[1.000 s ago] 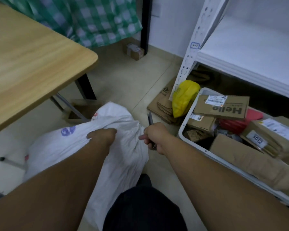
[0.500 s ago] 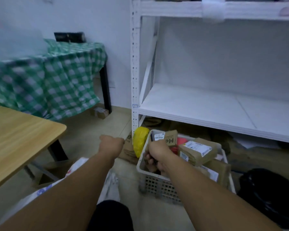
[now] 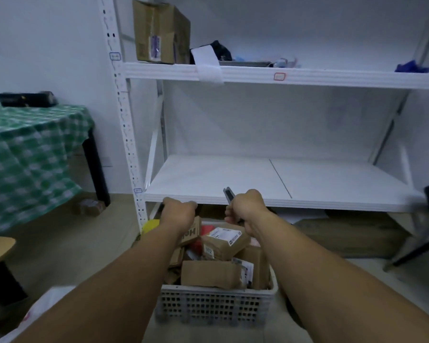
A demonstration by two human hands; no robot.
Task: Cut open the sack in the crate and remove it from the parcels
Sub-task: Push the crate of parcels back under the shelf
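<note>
White sack [image 3: 39,315] lies on the floor at near left, outside the crate, only a crumpled corner showing past the left forearm. White perforated crate [image 3: 216,306] sits on the floor at centre, filled with brown cardboard parcels [image 3: 211,273]. Left hand [image 3: 180,212] is a closed fist above the crate's far left side; nothing seen in it. Right hand [image 3: 248,209] is clenched around a dark-handled cutter [image 3: 229,195], whose tip points up and away. White shelving unit [image 3: 270,184] stands just beyond, with a brown box [image 3: 159,30] on its upper shelf. Green-checked tablecloth [image 3: 30,154] at far left.
</note>
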